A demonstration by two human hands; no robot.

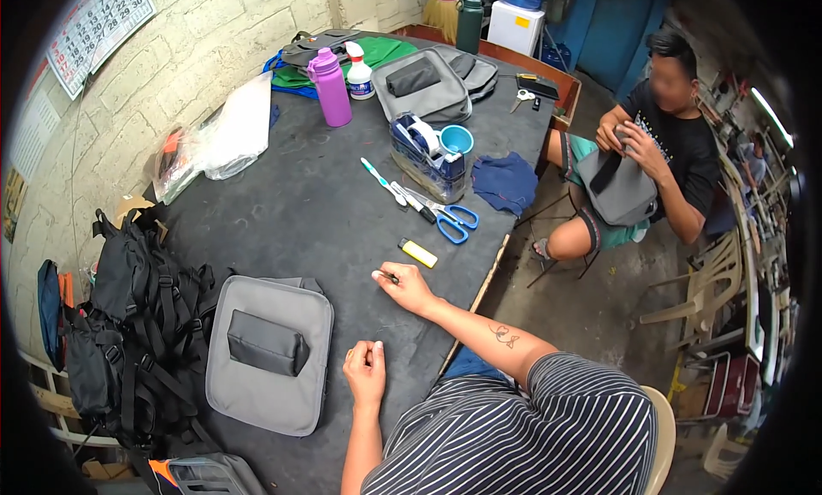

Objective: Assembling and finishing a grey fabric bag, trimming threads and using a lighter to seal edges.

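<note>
The right hand (407, 288) rests on the dark table (317, 212), fingers curled round a small dark thing (390, 277) pinched at the fingertips, too small to tell what it is; the left hand (366, 371) lies nearer the body, loosely closed into a fist on the tabletop, holding nothing that shows. Just left of that hand lies a grey bag panel (270, 354) flat on the table, a darker pocket (267, 342) on its middle; beyond its left edge a heap of black strapped bags (137, 324) hangs over the table's side. A yellow lighter (418, 253) lies just beyond the right hand; farther on, blue scissors (452, 219), a white-and-green pen (378, 177) and a clear box (428, 163) with a tape roll and a blue cup in it; a blue cloth (507, 182) sits by the table's right edge. At the far end stand a purple bottle (330, 87) and a white bottle (360, 73), with another grey panel (424, 86) beside them; a clear plastic bag (229, 128) lies by the wall. To the right, well apart from the table, a seated person in black (676, 140) holds a grey bag (618, 187) in both hands on their lap.
</note>
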